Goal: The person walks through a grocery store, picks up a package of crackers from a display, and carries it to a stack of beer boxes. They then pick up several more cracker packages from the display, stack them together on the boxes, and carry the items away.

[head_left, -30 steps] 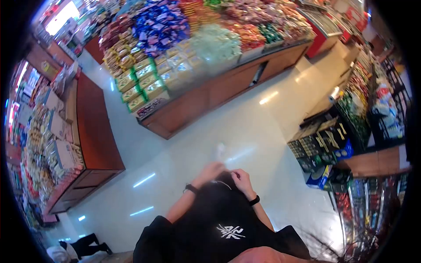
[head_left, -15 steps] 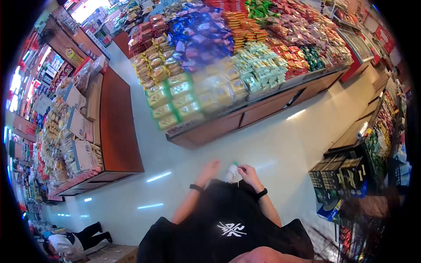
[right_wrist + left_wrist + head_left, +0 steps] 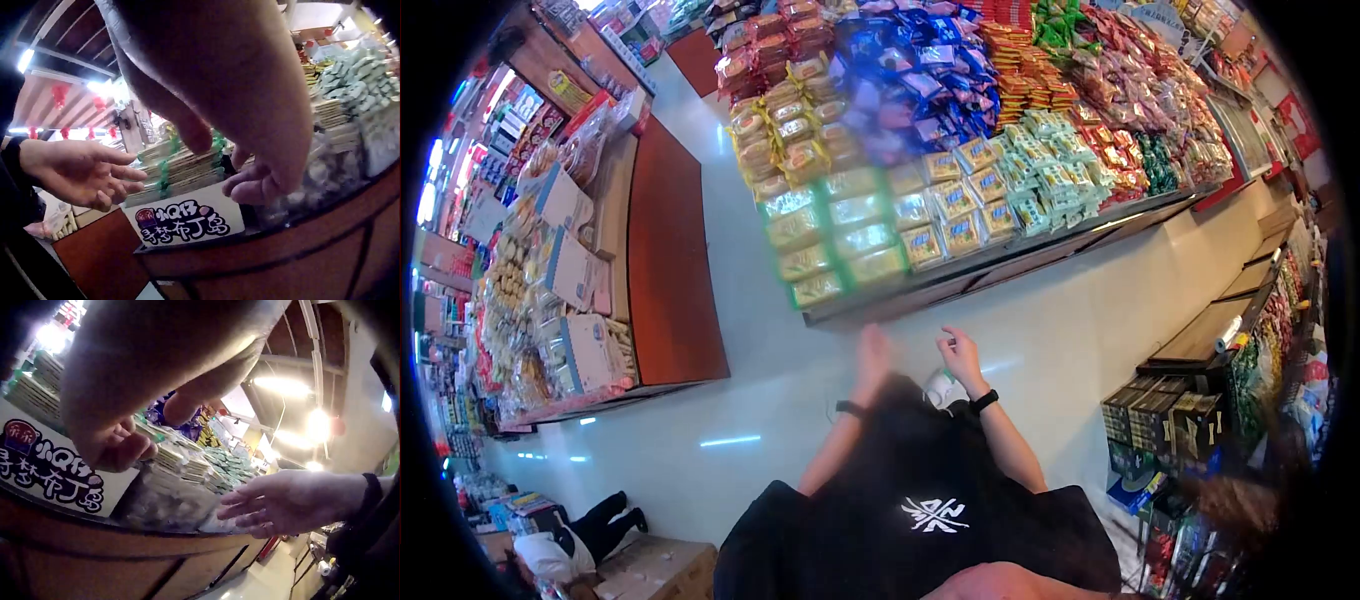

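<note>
Both hands are held in front of the black shirt, apart from each other, with nothing in them. In the head view the left hand (image 3: 874,358) is blurred and the right hand (image 3: 960,358) has loosely bent fingers. The left wrist view shows the left hand (image 3: 144,394) large at the top, and the right hand (image 3: 281,503) with relaxed fingers. Beyond them are stacked packages with green bands (image 3: 860,240) on the display counter (image 3: 1000,268). A sign with characters (image 3: 187,222) hangs at the counter's front edge.
Another counter with a brown side (image 3: 675,270) stands at the left. Dark boxes (image 3: 1165,415) are stacked at the right beside shelves. A person in a white top (image 3: 555,553) is at the lower left. Pale tiled floor (image 3: 750,330) lies between the counters.
The counter of packages appears closer and further right in the head view. The hands, earlier close together at the shirt front, have moved apart and forward.
</note>
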A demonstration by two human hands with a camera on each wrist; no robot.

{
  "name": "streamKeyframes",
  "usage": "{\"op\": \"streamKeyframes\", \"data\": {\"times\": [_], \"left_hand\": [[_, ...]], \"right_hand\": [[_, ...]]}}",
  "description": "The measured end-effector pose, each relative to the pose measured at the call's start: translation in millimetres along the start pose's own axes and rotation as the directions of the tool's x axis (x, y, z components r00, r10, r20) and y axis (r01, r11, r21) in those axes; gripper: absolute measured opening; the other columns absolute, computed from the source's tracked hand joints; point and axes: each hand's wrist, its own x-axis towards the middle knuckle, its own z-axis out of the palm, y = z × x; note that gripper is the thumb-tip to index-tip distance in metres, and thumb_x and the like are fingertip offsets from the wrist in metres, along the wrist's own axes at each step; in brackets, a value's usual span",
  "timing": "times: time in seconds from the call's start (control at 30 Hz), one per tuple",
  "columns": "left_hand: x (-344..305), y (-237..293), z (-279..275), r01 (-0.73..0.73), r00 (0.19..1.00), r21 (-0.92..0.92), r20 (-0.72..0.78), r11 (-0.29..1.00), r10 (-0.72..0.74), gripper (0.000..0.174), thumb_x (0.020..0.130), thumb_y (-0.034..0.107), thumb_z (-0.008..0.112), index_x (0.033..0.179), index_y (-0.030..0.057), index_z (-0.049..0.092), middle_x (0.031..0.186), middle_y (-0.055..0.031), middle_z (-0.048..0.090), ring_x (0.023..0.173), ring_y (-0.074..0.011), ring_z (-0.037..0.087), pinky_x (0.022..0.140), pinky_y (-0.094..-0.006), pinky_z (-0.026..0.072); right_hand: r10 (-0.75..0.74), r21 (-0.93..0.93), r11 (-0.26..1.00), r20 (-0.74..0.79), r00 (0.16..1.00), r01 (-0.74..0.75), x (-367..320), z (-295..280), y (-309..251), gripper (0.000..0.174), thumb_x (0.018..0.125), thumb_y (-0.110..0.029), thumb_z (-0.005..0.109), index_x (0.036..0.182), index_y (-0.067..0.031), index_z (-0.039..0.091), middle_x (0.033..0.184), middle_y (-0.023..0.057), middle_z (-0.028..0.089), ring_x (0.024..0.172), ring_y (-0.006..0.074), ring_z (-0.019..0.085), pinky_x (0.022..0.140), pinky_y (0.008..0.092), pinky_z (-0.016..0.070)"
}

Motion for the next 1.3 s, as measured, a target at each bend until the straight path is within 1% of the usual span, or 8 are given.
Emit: {"op": "streamKeyframes", "data": {"times": [0.13, 0.27, 0.37, 0.67, 0.77, 0.9, 1.1, 1.3], "left_hand": [[48.4, 40.3, -32.0, -0.288, 0.948, 0.329, -0.037, 0.899, 0.317, 0.064, 0.091, 0.028, 0.065, 0.139, -0.002, 0.035, 0.121, -0.0134, 0.053, 0.086, -0.0203, 0.056, 0.083, -0.0344, 0.0484], [92.6, 50.5, -61.0, -0.027, 0.992, 0.206, 0.125, 0.978, 0.001, 0.077, 0.091, 0.035, 0.064, 0.144, -0.0062, 0.025, 0.125, -0.017, 0.053, 0.094, -0.0238, 0.058, 0.086, -0.0365, 0.048], [117.4, 49.0, -74.4, 0.313, 0.855, 0.078, 0.412, 0.947, -0.316, 0.085, 0.092, 0.039, 0.062, 0.147, -0.0088, 0.018, 0.127, -0.0177, 0.055, 0.106, -0.0211, 0.059, 0.082, -0.0318, 0.0501], [159.5, 11.4, -76.3, 0.289, 0.788, 0.06, 0.552, 0.955, -0.273, 0.089, 0.092, 0.041, 0.062, 0.145, -0.0127, 0.015, 0.098, -0.0108, 0.066, 0.085, -0.0131, 0.059, 0.07, -0.0278, 0.0486], [161.3, 40.3, -89.4, 0.193, 0.796, 0.134, 0.559, 0.972, -0.235, 0.073, 0.092, 0.042, 0.062, 0.137, -0.0107, 0.039, 0.086, -0.0081, 0.067, 0.074, -0.013, 0.058, 0.064, -0.0294, 0.0474], [186.8, 7.2, -80.9, 0.055, 0.811, 0.129, 0.573, 0.99, -0.119, 0.048, 0.093, 0.045, 0.059, 0.095, -0.0019, 0.068, 0.082, -0.0069, 0.067, 0.065, -0.0119, 0.056, 0.056, -0.0293, 0.0442], [195.2, 11.4, -96.8, 0.09, 0.688, 0.338, 0.659, 0.937, -0.304, 0.043, 0.096, 0.04, 0.056, 0.1, -0.0013, 0.063, 0.08, -0.0064, 0.065, 0.067, -0.0122, 0.056, 0.061, -0.0279, 0.0462], [193.2, -0.2, -105.0, 0.078, 0.66, 0.272, 0.707, 0.959, -0.254, 0.044, 0.097, 0.035, 0.054, 0.114, -0.0054, 0.053, 0.091, -0.0093, 0.065, 0.075, -0.0136, 0.059, 0.065, -0.0271, 0.0486]], "right_hand": [[-0.121, 0.106, 0.985, -0.129, 0.984, 0.134, 31.9, 13.9, -65.1, 0.041, 0.09, -0.02, 0.064, 0.125, -0.001, 0.055, 0.109, 0.0191, 0.063, 0.084, 0.0206, 0.065, 0.071, 0.0322, 0.0542], [-0.138, 0.048, 0.987, -0.203, 0.969, 0.151, 76.3, 39.1, -100.4, 0.049, 0.091, -0.022, 0.064, 0.13, 0.0023, 0.047, 0.118, 0.0205, 0.057, 0.085, 0.0213, 0.064, 0.073, 0.032, 0.0537], [-0.119, 0.044, 0.99, -0.233, 0.965, 0.133, 97.7, 57.9, -112.9, 0.054, 0.091, -0.022, 0.064, 0.133, 0.0042, 0.043, 0.116, 0.0196, 0.056, 0.083, 0.0214, 0.063, 0.073, 0.0315, 0.0533], [-0.042, -0.015, 0.999, -0.411, 0.911, 0.039, 130.6, 95.5, -94.7, 0.043, 0.09, -0.021, 0.062, 0.124, 0.0038, 0.05, 0.085, 0.0091, 0.061, 0.072, 0.0139, 0.057, 0.065, 0.029, 0.0482], [-0.016, 0.015, 1.0, -0.437, 0.899, 0.025, 134.8, 104.3, -78.6, 0.039, 0.089, -0.019, 0.061, 0.12, 0.0038, 0.052, 0.083, 0.0085, 0.061, 0.072, 0.0139, 0.057, 0.064, 0.029, 0.0476], [0.026, 0.041, 0.999, -0.499, 0.866, -0.006, 132.4, 113.9, -73.2, 0.034, 0.088, -0.017, 0.061, 0.114, 0.0026, 0.053, 0.084, 0.0085, 0.061, 0.073, 0.0136, 0.059, 0.063, 0.0289, 0.0479], [0.266, 0.421, 0.902, -0.368, 0.891, -0.095, 113.2, 120.7, -77.9, 0.026, 0.088, -0.015, 0.063, 0.107, -0.0018, 0.05, 0.09, 0.0071, 0.061, 0.078, 0.0133, 0.06, 0.069, 0.0289, 0.0518], [0.372, 0.669, 0.731, -0.223, 0.901, -0.136, 100.5, 122.4, -89.8, 0.034, 0.093, -0.021, 0.063, 0.119, -0.0024, 0.051, 0.104, 0.0088, 0.061, 0.09, 0.0155, 0.062, 0.081, 0.0305, 0.053]]}}
